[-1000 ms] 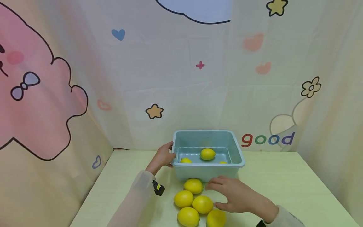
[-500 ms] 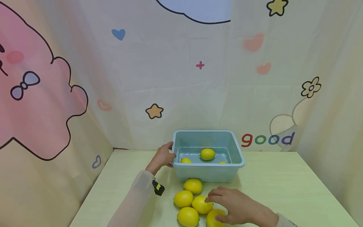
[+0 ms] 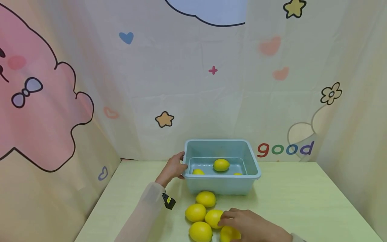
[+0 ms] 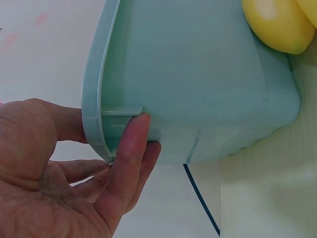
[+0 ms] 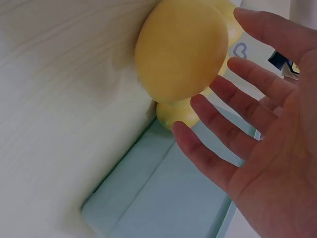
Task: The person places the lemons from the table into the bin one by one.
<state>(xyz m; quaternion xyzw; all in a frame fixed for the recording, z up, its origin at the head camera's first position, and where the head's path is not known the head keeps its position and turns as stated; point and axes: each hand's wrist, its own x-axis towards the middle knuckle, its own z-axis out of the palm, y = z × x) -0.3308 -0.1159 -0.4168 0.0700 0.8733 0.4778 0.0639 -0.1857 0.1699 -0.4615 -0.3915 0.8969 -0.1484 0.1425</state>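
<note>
My left hand point(image 3: 172, 168) grips the left rim of a light blue plastic bin point(image 3: 222, 185), the thumb on one side of the rim and fingers under it in the left wrist view. Inside the bin lies a yellow lemon point(image 3: 221, 165), with parts of two more behind the front rim. Several lemons are grouped on the table before the bin. Over the nearest right lemon point(image 3: 229, 233) hovers my right hand point(image 3: 254, 226). The right wrist view shows its fingers point(image 5: 210, 158) spread and slightly bent beside a lemon point(image 5: 181, 49), not closed round it.
The pale green-yellow table point(image 3: 296, 201) extends to both sides of the bin. Behind it hangs a printed curtain point(image 3: 187, 80) with hearts and stars. Among the loose lemons, one point(image 3: 206, 199) sits close to the bin's front wall and another point(image 3: 200, 231) lies at the near left.
My right hand has moved down and toward me, from beside the lemons to over the nearest right one. The left hand, the bin and the lemons stay where they were.
</note>
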